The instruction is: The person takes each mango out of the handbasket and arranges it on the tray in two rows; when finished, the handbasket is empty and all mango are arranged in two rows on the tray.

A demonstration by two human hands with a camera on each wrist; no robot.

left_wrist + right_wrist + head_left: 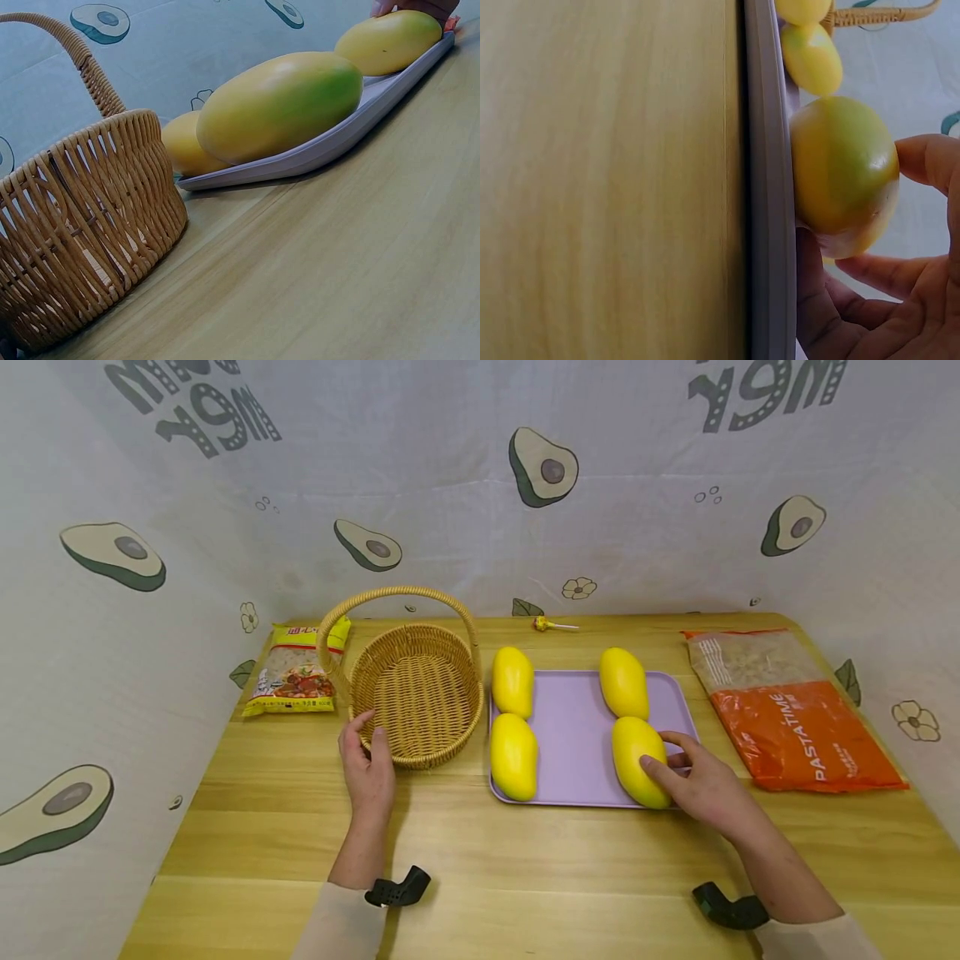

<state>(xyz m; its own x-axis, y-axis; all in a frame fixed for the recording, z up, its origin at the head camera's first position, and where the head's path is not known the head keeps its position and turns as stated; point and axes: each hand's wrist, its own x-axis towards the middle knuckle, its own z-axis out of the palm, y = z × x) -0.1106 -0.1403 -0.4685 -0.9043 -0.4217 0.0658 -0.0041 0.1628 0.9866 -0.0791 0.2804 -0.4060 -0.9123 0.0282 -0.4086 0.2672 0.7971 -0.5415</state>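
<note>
My right hand (708, 789) grips a yellow mango (636, 760) at the near right of a lilac tray (573, 739), with thumb and fingers on opposite sides. A green patch shows on this mango in the right wrist view. Just behind it lies another mango (623, 683). Two more mangoes, one far (513, 682) and one near (514, 758), line the tray's left side. My left hand (369, 777) rests at the near left rim of a wicker basket (420, 702), fingers relaxed and slightly bent. Nothing lies inside the basket, whose arched handle stands up.
A yellow food packet (296, 668) lies left of the basket. Behind the tray is a wrapped lollipop (553, 625). On the right lies an orange pasta bag (795, 714). An avocado-print cloth (450, 468) hangs behind the wooden table (555, 868).
</note>
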